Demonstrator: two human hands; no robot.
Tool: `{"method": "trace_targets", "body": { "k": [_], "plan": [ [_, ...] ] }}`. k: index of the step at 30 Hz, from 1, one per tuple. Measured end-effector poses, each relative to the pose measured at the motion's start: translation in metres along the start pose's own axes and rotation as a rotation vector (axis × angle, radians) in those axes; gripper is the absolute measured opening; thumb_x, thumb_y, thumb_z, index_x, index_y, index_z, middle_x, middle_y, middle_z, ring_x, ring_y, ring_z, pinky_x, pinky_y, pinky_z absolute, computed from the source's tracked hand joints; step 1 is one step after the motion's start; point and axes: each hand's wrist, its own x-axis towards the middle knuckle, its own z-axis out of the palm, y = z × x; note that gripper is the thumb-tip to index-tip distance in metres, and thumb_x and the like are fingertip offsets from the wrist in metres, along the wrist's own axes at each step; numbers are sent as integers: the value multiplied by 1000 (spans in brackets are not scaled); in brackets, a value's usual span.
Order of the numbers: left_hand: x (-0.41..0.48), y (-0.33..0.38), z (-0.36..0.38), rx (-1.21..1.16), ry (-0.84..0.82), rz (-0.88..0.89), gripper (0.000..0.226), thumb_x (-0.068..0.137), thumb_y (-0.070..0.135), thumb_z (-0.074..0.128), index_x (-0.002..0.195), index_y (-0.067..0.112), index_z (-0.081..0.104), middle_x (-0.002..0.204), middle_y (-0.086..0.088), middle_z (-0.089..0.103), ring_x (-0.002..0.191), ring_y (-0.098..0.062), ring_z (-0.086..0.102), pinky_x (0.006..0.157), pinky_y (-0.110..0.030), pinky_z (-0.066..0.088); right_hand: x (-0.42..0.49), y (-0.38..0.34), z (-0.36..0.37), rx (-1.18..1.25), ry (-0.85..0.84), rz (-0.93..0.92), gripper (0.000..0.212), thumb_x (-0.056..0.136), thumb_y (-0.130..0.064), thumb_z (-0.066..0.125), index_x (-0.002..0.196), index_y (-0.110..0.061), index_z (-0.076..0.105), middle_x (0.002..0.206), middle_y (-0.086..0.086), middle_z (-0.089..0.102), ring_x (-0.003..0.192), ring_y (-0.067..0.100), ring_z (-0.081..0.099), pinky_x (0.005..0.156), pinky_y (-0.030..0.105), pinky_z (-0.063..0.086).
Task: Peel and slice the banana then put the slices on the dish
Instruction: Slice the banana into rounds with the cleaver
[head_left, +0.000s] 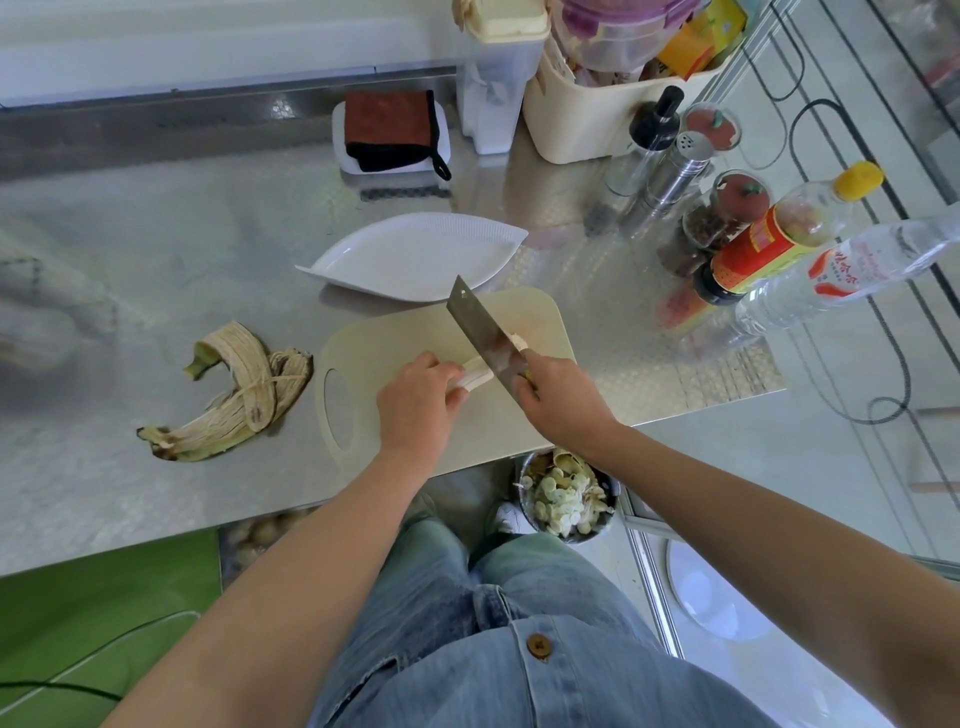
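A peeled banana (475, 373) lies on the cream cutting board (379, 338) in the middle of the steel counter. My left hand (415, 402) grips its near end. My right hand (563, 397) grips the handle of a cleaver (480, 332), whose blade stands across the banana. A bit of banana (518, 341) shows on the blade's far side. The white leaf-shaped dish (410, 254) sits just behind the board, with nothing on it. The empty banana peel (239, 395) lies on the counter to the left.
Bottles (769, 244), spice jars (727, 208) and a shaker (675, 171) crowd the counter's right side. A cream bin (613, 104) and a cloth on a white tray (389, 132) stand at the back. A scrap bucket (569, 496) sits on the floor by my knees.
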Motion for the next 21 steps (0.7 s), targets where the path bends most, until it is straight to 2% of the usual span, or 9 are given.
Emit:
{"method": "trace_targets", "body": {
  "k": [5, 9, 14, 18, 21],
  "plan": [
    [0, 1, 1, -20, 2, -10, 20, 82, 26, 71, 102, 26, 70, 91, 1, 60, 83, -22, 59, 59, -31, 43, -2, -1, 6, -24, -37, 45, 11, 95, -17, 41, 89, -10, 46, 72, 8, 50, 65, 31, 47, 57, 34, 35],
    [0, 0, 2, -15, -2, -17, 20, 83, 27, 70, 103, 27, 70, 91, 2, 60, 83, -21, 59, 58, -31, 44, -1, -3, 14, -37, -74, 71, 12, 96, -18, 41, 85, -15, 38, 75, 9, 48, 68, 33, 48, 60, 36, 37],
    [0, 0, 2, -18, -4, -13, 21, 83, 27, 70, 104, 26, 70, 92, 2, 60, 85, -21, 58, 59, -32, 43, 2, -2, 19, -62, -114, 99, 11, 97, -20, 41, 88, -15, 38, 86, 16, 57, 78, 36, 54, 63, 37, 38],
    [0, 0, 1, -12, -5, -14, 21, 83, 27, 70, 104, 26, 70, 92, 2, 60, 84, -21, 58, 59, -31, 42, 1, -2, 12, -4, -33, 57, 15, 95, -18, 42, 82, -12, 39, 72, 8, 48, 68, 33, 51, 57, 36, 36],
    [-1, 0, 0, -2, 1, -11, 20, 83, 27, 70, 103, 26, 70, 92, 1, 60, 83, -21, 58, 58, -30, 40, -1, -2, 4, 35, 27, 24, 14, 94, -17, 43, 90, -6, 50, 69, 7, 50, 63, 32, 51, 56, 38, 41]
  ]
}}
